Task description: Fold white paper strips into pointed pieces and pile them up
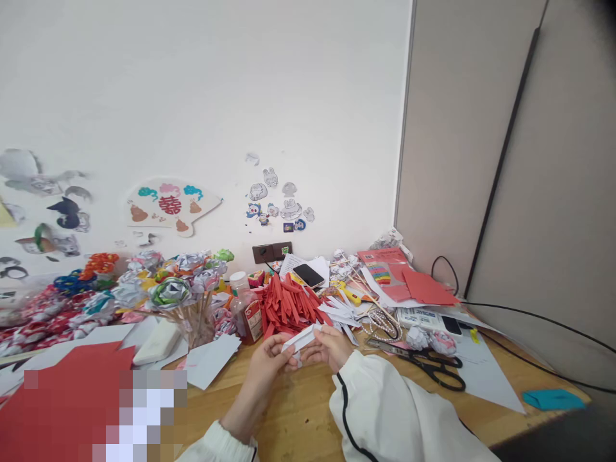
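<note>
A folded strip of white paper is held between both hands above the wooden table. My left hand pinches its left end, thumb on top. At the other end, my right hand grips the strip with its fingers closed. Just beyond the hands lies a heap of folded red paper strips. Folded white strips are piled to the right of it. A bottle with dark liquid stands left of the red heap.
Black-handled scissors lie to the right, near crumpled paper balls. Behind the heap is a phone, with a yellow glue gun nearby. Paper flowers crowd the left, beside red sheets. Black cables cross the right side.
</note>
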Tool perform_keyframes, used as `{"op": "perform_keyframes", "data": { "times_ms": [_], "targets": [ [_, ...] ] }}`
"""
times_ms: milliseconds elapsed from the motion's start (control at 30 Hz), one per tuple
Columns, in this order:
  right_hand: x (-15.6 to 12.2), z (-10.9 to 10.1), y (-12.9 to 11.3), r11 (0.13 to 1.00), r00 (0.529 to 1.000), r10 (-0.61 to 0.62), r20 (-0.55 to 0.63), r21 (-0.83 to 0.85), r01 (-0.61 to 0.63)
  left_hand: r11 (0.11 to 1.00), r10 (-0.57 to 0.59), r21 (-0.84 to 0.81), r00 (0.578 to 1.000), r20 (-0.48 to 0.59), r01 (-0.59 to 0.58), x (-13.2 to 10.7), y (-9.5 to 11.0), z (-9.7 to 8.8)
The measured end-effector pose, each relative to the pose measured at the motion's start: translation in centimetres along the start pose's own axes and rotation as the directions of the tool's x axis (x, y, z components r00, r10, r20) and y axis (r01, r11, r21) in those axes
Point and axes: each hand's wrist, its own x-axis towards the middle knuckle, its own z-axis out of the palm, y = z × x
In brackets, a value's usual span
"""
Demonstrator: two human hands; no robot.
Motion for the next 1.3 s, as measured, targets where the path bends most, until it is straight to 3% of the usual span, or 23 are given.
{"op": "perform_keyframes", "data": {
  "times_ms": [167, 400, 567, 800, 967, 1133, 1300],
  "targets": [
    [0.1, -0.8, -0.3, 0.994, 1.000, -0.004, -0.028, -0.110, 0.001, 0.997, -0.009, 0.073, 1.000, 0.004, 0.009, -0.2, 0.2, -0.1],
    [0.4, -1.6, -0.4, 0.928, 0.997, -0.031, -0.068, -0.373, 0.003, 0.979, 0.059, 0.189, 0.994, 0.096, -0.076, -0.2, 0.1, -0.1],
    [0.7, -1.7, 0.4, 0.871, 0.984, -0.157, -0.084, -0.481, 0.098, 0.976, 0.068, 0.197, 0.991, 0.117, -0.090, -0.4, 0.3, 0.2],
    [-0.4, -1.0, -0.7, 0.656, 0.981, -0.173, 0.086, -0.733, 0.180, 0.990, 0.051, 0.129, 0.995, 0.080, -0.061, -0.1, -0.1, -0.1],
    [-0.5, -0.8, -0.7, 0.668, 0.970, -0.181, 0.164, -0.703, 0.243, 1.000, 0.009, 0.011, 0.988, 0.157, -0.010, -0.7, -0.3, -0.1],
    [0.0, -1.3, 0.1, 0.659, 0.964, -0.214, 0.159, -0.705, 0.262, 0.995, -0.034, -0.087, 0.975, 0.221, 0.055, -1.2, 0.4, -0.1],
    [0.1, -1.5, 0.7, 0.709, 0.965, -0.184, 0.185, -0.655, 0.261, 0.998, 0.028, 0.050, 0.985, 0.172, -0.037, -0.3, -0.1, -0.3]
  ]
}}
